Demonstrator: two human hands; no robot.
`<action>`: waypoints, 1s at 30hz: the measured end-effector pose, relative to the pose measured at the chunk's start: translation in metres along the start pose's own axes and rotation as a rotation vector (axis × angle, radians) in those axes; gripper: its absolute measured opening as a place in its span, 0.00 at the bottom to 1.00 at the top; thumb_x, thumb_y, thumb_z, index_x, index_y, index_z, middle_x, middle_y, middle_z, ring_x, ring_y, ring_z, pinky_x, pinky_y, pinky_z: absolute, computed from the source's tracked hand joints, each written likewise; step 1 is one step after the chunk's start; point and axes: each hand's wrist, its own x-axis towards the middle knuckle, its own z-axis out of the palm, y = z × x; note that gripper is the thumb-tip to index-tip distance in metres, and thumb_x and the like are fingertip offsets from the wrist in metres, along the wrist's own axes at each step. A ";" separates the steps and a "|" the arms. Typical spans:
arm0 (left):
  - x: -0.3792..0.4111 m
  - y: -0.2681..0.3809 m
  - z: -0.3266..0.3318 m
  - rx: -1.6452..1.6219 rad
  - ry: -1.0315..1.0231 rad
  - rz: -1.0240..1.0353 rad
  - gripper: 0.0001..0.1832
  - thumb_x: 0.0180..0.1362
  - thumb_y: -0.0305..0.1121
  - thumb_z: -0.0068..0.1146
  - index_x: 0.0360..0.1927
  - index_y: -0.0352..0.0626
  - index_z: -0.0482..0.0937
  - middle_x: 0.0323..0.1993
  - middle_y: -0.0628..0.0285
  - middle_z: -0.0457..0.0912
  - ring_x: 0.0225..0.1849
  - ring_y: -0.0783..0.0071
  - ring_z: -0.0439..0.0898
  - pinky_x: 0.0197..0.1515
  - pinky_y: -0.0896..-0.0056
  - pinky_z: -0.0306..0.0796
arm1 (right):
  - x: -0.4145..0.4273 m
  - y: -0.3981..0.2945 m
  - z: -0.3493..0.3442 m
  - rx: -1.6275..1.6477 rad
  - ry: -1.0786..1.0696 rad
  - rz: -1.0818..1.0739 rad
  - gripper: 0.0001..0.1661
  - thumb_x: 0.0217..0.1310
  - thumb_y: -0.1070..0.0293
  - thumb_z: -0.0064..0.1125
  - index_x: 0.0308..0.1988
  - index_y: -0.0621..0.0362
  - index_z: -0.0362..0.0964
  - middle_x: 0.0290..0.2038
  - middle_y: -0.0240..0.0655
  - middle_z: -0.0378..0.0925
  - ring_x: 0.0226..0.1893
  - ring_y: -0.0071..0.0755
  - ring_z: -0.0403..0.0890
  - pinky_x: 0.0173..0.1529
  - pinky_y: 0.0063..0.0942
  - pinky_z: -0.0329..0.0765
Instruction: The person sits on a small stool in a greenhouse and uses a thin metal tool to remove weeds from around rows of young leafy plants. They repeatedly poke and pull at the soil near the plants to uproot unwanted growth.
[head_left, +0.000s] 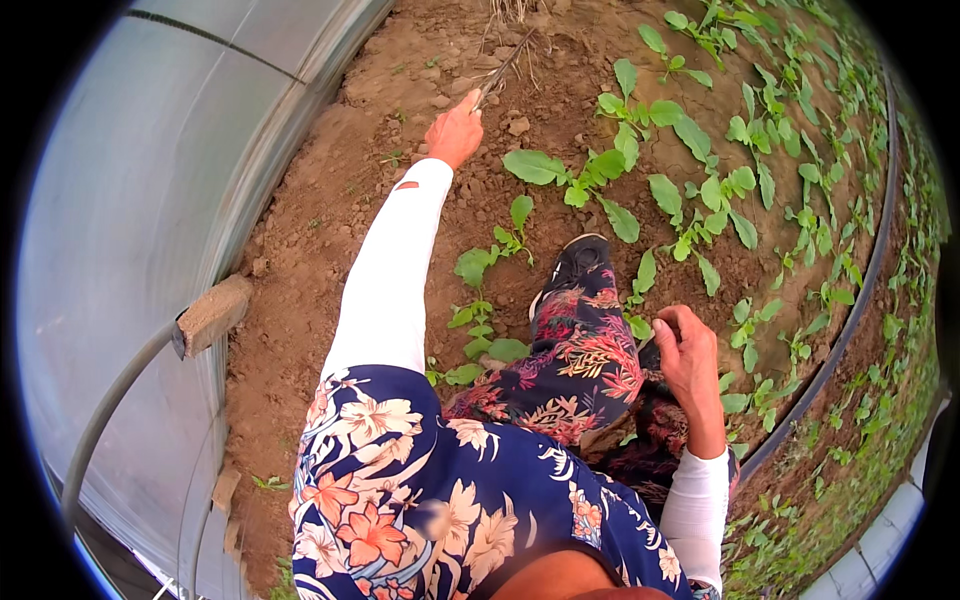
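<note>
My left hand, at the end of an outstretched arm in a white sleeve, is closed around a thin dry plant stalk. The stalk slants up and away over brown soil, and its far end meets a tuft of dry, straw-like stems. On the right, my right hand hangs by my bent leg with its fingers loosely curled. Its palm is hidden, so I cannot tell if anything is in it. Leafy green seedlings grow from the soil between and beyond both hands.
My dark shoe stands among the seedlings. A black hose runs along the bed on the right. Plastic sheeting walls the left side, where a brick touches a curved metal pipe. Clods dot the soil.
</note>
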 end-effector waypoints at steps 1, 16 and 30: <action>0.009 0.004 0.001 -0.018 0.006 -0.015 0.25 0.63 0.43 0.43 0.64 0.67 0.64 0.49 0.49 0.79 0.52 0.46 0.75 0.54 0.49 0.68 | 0.001 -0.001 0.000 0.000 0.000 -0.006 0.06 0.58 0.72 0.55 0.35 0.64 0.71 0.29 0.48 0.76 0.30 0.53 0.78 0.35 0.38 0.73; -0.149 -0.171 -0.034 0.194 -0.072 -0.310 0.25 0.63 0.43 0.46 0.64 0.75 0.63 0.45 0.48 0.81 0.49 0.44 0.77 0.54 0.49 0.67 | -0.001 -0.002 0.004 -0.001 0.017 -0.063 0.07 0.60 0.71 0.54 0.35 0.65 0.70 0.24 0.41 0.74 0.24 0.35 0.75 0.31 0.29 0.71; -0.070 -0.106 -0.049 0.025 0.087 -0.151 0.24 0.63 0.43 0.43 0.64 0.69 0.65 0.47 0.50 0.80 0.49 0.46 0.77 0.53 0.50 0.67 | -0.002 -0.001 0.006 -0.027 -0.013 -0.087 0.07 0.60 0.71 0.53 0.35 0.65 0.70 0.24 0.43 0.75 0.23 0.38 0.75 0.31 0.31 0.71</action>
